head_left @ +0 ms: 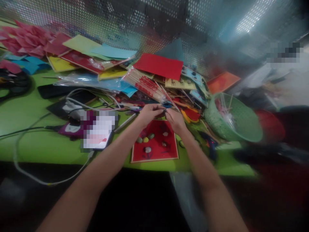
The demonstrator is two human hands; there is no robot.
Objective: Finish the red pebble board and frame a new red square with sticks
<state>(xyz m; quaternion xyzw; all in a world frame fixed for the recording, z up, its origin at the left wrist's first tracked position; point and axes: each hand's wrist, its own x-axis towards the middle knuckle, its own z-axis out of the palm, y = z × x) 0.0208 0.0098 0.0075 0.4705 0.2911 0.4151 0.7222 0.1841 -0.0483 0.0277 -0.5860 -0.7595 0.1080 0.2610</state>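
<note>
A red square board (172, 146) with a pale edge lies flat on the green table in front of me, bearing several pebbles and dark drawn lines. Over its far edge, my left hand (151, 113) has its thumb and fingertips pinched together. My right hand (174, 120) meets it from the other side, fingers closed too. Between the two sets of fingertips is a small dark thing, too small and blurred to name. Just beyond the hands lies a pile of craft supplies, including a bundle of red-tipped sticks (146, 84).
A lit phone (100, 132) and a purple power strip (69, 129) with trailing cables sit at left. A green bowl (213, 120) holding sticks and plastic stands at right. Coloured sheets, among them a red sheet (159, 66), are heaped along the perforated metal panel (164, 19).
</note>
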